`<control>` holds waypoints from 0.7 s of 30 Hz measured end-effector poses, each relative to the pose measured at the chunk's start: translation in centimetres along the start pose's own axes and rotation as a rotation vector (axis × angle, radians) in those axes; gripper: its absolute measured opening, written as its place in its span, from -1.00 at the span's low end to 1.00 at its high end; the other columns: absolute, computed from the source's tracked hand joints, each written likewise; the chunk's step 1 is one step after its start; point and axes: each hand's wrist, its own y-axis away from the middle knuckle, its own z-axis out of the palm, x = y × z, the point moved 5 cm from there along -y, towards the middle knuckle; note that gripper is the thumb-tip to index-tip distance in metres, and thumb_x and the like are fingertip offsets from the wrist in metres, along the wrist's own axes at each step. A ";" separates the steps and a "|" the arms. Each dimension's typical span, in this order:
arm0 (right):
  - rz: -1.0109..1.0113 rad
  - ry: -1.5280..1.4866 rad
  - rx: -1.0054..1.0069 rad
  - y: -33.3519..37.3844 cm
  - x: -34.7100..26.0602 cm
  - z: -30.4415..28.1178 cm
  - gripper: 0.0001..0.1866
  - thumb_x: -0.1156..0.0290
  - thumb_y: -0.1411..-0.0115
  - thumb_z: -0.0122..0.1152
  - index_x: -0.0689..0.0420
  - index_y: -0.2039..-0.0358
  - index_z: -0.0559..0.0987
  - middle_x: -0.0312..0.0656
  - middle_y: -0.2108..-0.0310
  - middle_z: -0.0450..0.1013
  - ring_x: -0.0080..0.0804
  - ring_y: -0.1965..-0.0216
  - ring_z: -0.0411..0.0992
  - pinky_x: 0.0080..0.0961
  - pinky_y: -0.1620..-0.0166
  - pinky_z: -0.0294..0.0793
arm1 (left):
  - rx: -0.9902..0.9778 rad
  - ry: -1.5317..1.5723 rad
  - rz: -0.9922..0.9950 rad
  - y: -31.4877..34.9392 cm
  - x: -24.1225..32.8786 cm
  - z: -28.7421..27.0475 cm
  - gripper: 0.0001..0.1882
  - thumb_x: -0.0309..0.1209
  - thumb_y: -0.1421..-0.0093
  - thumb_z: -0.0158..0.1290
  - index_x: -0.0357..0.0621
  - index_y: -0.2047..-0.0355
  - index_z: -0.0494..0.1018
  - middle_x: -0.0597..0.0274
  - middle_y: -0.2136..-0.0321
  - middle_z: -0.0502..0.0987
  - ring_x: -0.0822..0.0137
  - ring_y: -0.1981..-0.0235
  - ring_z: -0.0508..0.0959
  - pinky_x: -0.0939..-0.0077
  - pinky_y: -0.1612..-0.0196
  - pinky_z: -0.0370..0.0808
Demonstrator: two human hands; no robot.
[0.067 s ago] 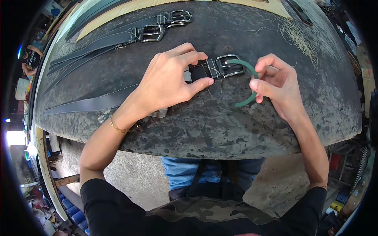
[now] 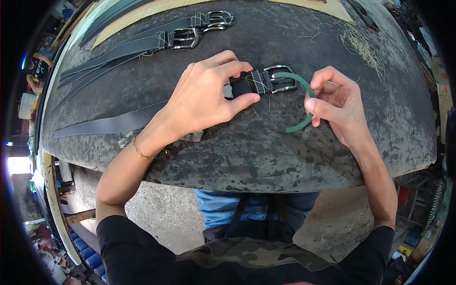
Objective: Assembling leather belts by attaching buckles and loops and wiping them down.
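A black leather belt with pale stitching lies across the dark worktop, its strap [image 2: 114, 121] running out to the left. Near the buckle end, my left hand [image 2: 202, 92] pinches it between thumb and fingers. The silver buckle [image 2: 284, 81] points right, and loose thread ends hang from the stitching beside it. My right hand [image 2: 339, 102] is closed on a thin green C-shaped piece [image 2: 300, 126]. Its upper end overlaps the buckle in view; whether they touch I cannot tell. Part of the belt is hidden under my left hand.
Several more black belts with silver buckles [image 2: 185, 38] lie at the back left. A heap of pale thread [image 2: 363, 45] lies at the back right, near a cardboard sheet [image 2: 327, 7]. Another person [image 2: 38, 71] is at the far left.
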 end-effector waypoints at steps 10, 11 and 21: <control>0.030 0.069 -0.058 0.1 -0.1 0.5 -0.77 0.55 -0.04 0.38 0.20 0.36 0.47 -0.22 0.48 0.47 -0.62 0.53 0.43 -0.69 0.51 0.45 | -0.005 -0.023 0.006 0.2 -0.1 -0.1 -0.57 -0.32 0.05 0.33 -0.26 0.19 0.54 0.12 0.39 0.48 0.15 0.36 0.55 0.37 0.26 0.48; 0.033 0.068 -0.060 0.1 -0.1 0.5 -0.77 0.55 -0.04 0.38 0.20 0.36 0.47 -0.22 0.48 0.47 -0.62 0.53 0.43 -0.69 0.51 0.45 | -0.006 -0.021 0.003 0.2 -0.2 0.0 -0.57 -0.32 0.05 0.33 -0.26 0.19 0.54 0.12 0.39 0.48 0.15 0.36 0.55 0.37 0.26 0.48; 0.007 0.096 -0.024 0.2 -0.1 0.4 -0.79 0.55 -0.06 0.38 0.22 0.38 0.47 -0.22 0.44 0.47 -0.58 0.47 0.47 -0.68 0.50 0.50 | -0.002 -0.011 0.015 0.3 -0.3 0.1 -0.57 -0.34 0.05 0.33 -0.28 0.19 0.53 0.12 0.38 0.48 0.16 0.36 0.57 0.37 0.27 0.50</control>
